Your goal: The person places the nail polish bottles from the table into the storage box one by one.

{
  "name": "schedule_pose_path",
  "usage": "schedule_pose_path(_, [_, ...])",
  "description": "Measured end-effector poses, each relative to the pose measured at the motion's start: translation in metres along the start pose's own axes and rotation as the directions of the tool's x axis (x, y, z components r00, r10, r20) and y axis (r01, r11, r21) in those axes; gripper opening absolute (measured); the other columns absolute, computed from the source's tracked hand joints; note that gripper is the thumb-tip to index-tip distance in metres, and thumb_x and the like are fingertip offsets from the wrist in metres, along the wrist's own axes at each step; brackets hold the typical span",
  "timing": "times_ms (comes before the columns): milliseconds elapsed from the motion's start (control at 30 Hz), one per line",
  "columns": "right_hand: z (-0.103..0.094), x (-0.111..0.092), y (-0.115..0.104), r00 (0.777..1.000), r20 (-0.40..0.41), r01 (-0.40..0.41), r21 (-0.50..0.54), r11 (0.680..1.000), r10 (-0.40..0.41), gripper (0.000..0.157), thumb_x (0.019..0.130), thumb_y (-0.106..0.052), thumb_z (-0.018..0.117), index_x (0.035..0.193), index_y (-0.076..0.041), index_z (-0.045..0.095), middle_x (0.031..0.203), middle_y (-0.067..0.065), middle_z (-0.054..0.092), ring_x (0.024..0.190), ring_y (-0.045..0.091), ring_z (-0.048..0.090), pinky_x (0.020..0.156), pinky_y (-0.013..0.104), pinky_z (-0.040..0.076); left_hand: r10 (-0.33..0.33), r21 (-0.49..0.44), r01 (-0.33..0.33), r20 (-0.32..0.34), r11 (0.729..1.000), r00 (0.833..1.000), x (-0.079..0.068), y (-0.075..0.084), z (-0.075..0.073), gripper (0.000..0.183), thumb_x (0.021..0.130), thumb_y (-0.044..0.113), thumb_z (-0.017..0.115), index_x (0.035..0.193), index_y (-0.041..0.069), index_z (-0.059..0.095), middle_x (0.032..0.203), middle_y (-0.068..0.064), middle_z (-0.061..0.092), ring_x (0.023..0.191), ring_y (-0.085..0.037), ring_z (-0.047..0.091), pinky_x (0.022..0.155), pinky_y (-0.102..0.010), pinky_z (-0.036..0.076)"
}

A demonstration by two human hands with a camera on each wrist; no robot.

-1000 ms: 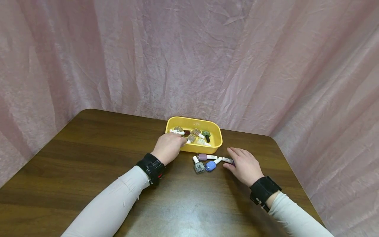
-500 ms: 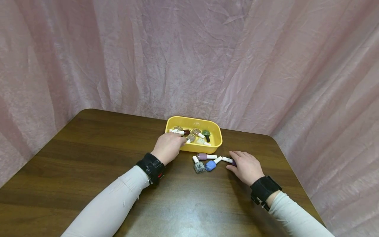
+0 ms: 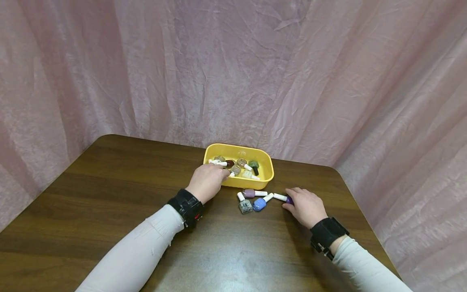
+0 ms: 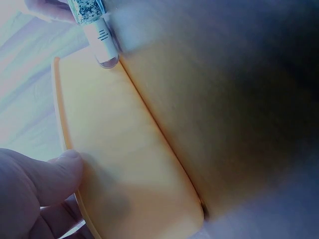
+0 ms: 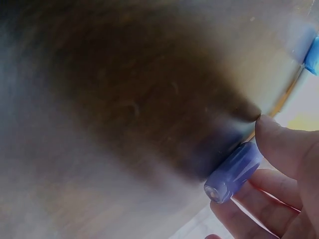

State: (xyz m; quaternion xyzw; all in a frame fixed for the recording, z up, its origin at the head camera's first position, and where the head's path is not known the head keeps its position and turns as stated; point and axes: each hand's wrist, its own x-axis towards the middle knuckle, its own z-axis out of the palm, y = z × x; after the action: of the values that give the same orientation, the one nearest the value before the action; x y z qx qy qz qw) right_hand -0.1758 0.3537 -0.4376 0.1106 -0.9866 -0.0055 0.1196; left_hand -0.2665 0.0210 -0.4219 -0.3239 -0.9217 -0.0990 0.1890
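Setting out 4 bottles [image 3: 259,204], I reckon
Left hand [image 3: 206,179] grips the yellow tub [image 3: 249,184], mid-frame; right hand [image 3: 307,207] loosely straddles the purple bottle [image 3: 289,200], right of centre, fingers relaxed. Next probably needs a clean lift-away.

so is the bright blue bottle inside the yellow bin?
No, the head view shows the bright blue bottle on the table, outside and on the near side of the yellow bin.
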Motion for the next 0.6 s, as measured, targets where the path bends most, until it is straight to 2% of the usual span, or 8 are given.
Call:
schedule_pose_path(267, [-0.0007, -0.0011, -0.0007, 1.000, 0.018, -0.014, -0.002, 1.000, 0.014, 0.044, 0.094, -0.024, 0.091, 0.130, -0.002, 0.078, 0.117, 0.014, 0.078, 0.107, 0.035, 0.076, 0.086, 0.055, 0.062, -0.005, -0.008, 0.005, 0.009, 1.000, 1.000, -0.0001, -0.0002, 0.0016, 0.013, 0.105, 0.017, 0.076, 0.112, 0.014, 0.086, 0.105, -0.004, 0.082, 0.096, -0.030, 0.076, 0.086, -0.046, 0.062])
schedule_pose_path(600, [-0.0024, -0.0024, -0.0013, 1.000, 0.007, -0.012, -0.003, 1.000, 0.012, 0.040, 0.094, -0.021, 0.091, 0.127, -0.003, 0.079, 0.112, 0.011, 0.077, 0.100, 0.032, 0.076, 0.080, 0.051, 0.062, -0.001, -0.004, 0.001, -0.009, 1.000, 1.000, -0.0006, -0.0011, 0.0028, 0.012, 0.104, 0.018, 0.077, 0.110, 0.014, 0.086, 0.102, -0.005, 0.082, 0.093, -0.030, 0.076, 0.084, -0.046, 0.061])
